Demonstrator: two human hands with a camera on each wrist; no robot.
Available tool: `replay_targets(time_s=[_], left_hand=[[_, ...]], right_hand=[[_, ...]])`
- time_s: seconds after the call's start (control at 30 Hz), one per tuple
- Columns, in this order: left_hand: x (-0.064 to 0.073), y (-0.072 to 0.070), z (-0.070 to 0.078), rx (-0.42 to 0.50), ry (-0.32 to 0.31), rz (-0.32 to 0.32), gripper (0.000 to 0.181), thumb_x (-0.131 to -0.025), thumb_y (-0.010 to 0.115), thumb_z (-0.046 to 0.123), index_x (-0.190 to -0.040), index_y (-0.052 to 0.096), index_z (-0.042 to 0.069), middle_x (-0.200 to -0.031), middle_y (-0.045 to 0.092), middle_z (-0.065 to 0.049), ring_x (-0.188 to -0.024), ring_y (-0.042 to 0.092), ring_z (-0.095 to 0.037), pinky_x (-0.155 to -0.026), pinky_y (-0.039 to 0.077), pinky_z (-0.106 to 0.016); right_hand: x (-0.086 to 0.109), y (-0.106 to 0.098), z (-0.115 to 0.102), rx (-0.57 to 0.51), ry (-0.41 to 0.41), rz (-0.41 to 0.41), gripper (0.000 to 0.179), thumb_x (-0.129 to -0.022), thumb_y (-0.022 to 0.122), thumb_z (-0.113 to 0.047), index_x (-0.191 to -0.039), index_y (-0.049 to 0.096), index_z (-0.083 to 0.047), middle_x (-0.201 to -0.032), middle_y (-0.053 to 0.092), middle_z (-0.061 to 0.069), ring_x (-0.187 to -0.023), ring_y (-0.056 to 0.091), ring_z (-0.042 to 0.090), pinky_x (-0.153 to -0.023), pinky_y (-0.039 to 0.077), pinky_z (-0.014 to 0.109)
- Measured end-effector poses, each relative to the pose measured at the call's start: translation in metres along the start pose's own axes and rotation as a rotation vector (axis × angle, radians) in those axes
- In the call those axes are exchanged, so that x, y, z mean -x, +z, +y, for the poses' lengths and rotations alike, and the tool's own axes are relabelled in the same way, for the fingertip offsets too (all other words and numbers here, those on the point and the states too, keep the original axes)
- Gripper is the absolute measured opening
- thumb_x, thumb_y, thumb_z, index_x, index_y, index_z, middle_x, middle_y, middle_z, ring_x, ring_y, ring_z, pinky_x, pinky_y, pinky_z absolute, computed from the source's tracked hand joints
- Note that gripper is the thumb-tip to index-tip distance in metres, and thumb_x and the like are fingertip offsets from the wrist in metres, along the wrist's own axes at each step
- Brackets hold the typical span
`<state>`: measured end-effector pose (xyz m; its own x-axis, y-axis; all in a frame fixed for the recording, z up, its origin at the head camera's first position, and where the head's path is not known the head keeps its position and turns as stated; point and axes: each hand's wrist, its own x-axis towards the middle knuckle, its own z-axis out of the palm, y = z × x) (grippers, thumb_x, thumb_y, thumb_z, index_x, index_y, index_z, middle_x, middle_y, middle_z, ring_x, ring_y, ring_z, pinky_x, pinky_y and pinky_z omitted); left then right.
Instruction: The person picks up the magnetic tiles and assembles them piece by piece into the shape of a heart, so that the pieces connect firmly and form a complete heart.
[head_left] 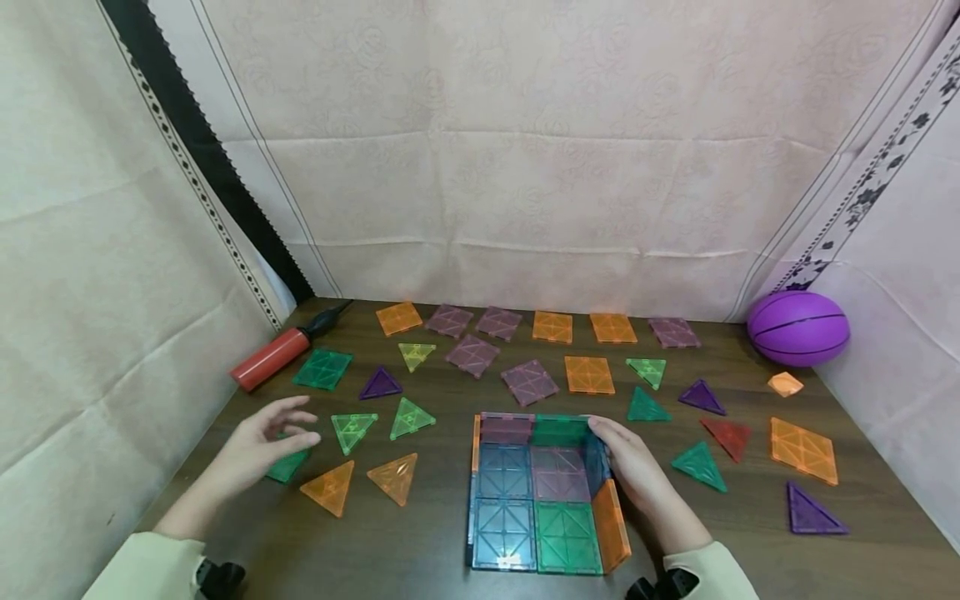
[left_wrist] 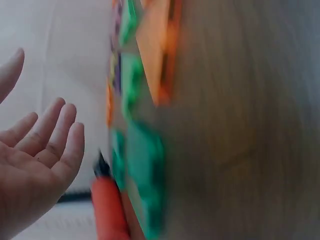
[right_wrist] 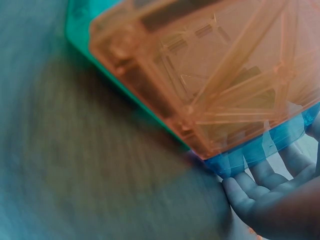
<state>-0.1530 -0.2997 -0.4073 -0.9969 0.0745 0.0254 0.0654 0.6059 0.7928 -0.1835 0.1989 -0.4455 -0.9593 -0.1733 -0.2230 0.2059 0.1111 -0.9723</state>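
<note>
A shallow open-topped box of translucent magnetic tiles (head_left: pixel 537 500) stands near the table's front, with blue, purple and green squares as its floor. An orange square tile (head_left: pixel 611 525) and a blue square tile (head_left: pixel 597 458) form its right wall. My right hand (head_left: pixel 637 475) grips this blue tile at the back right corner; its fingers show around the tile in the right wrist view. My left hand (head_left: pixel 258 446) hovers above a green square tile (head_left: pixel 287 467) at the left, fingers loosely bent and apart, holding nothing. The hand partly hides that tile.
Orange triangles (head_left: pixel 330 488) and light green triangles (head_left: pixel 412 419) lie between hand and box. Several purple squares (head_left: pixel 530 382) and orange squares (head_left: pixel 589 375) lie behind. At the back left is a red pump (head_left: pixel 273 357); at the back right, a purple ball (head_left: pixel 798 328).
</note>
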Motion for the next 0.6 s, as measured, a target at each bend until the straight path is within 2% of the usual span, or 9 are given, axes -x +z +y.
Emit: replay_targets(time_s=[0.1, 0.17, 0.27, 0.43, 0.6], left_hand=[[-0.003, -0.013, -0.016, -0.077, -0.062, -0.009, 0.070, -0.091, 0.067, 0.032, -0.144, 0.036, -0.001, -0.128, 0.056, -0.023, -0.104, 0.057, -0.022, -0.081, 0.050, -0.036], [-0.005, -0.018, -0.025, -0.111, -0.110, -0.039, 0.076, -0.091, 0.067, 0.035, -0.144, 0.032, -0.005, -0.129, 0.051, -0.028, -0.108, 0.052, -0.034, -0.084, 0.048, -0.045], [-0.007, -0.023, -0.036, -0.158, -0.153, -0.083, 0.084, -0.088, 0.070, 0.038, -0.143, 0.028, -0.010, -0.129, 0.044, -0.034, -0.112, 0.046, -0.044, -0.087, 0.045, -0.054], [-0.011, -0.025, -0.048, -0.266, -0.200, -0.105, 0.093, -0.082, 0.075, 0.044, -0.138, 0.030, -0.015, -0.124, 0.042, -0.038, -0.110, 0.044, -0.047, -0.085, 0.044, -0.056], [-0.014, -0.024, -0.053, -0.353, -0.251, -0.122, 0.099, -0.077, 0.077, 0.050, -0.134, 0.034, -0.019, -0.119, 0.046, -0.040, -0.106, 0.047, -0.048, -0.086, 0.044, -0.058]], right_hand=[[0.000, -0.001, 0.000, 0.006, -0.003, 0.000, 0.058, -0.104, 0.039, -0.034, -0.146, 0.031, 0.007, -0.151, 0.030, 0.025, -0.138, 0.029, 0.032, -0.112, 0.025, 0.045], [0.000, -0.001, 0.000, 0.003, -0.006, -0.003, 0.058, -0.105, 0.038, -0.033, -0.146, 0.031, 0.007, -0.151, 0.030, 0.024, -0.138, 0.028, 0.032, -0.112, 0.025, 0.044], [0.000, -0.001, 0.001, 0.002, -0.007, -0.004, 0.059, -0.104, 0.039, -0.034, -0.146, 0.030, 0.007, -0.152, 0.029, 0.024, -0.138, 0.028, 0.031, -0.112, 0.025, 0.043], [-0.001, 0.000, 0.002, -0.002, -0.004, 0.000, 0.059, -0.104, 0.039, -0.034, -0.146, 0.031, 0.006, -0.151, 0.031, 0.024, -0.137, 0.030, 0.032, -0.111, 0.026, 0.043], [-0.001, 0.000, 0.003, -0.007, -0.004, -0.002, 0.060, -0.104, 0.040, -0.034, -0.146, 0.030, 0.006, -0.152, 0.028, 0.025, -0.139, 0.028, 0.033, -0.112, 0.024, 0.045]])
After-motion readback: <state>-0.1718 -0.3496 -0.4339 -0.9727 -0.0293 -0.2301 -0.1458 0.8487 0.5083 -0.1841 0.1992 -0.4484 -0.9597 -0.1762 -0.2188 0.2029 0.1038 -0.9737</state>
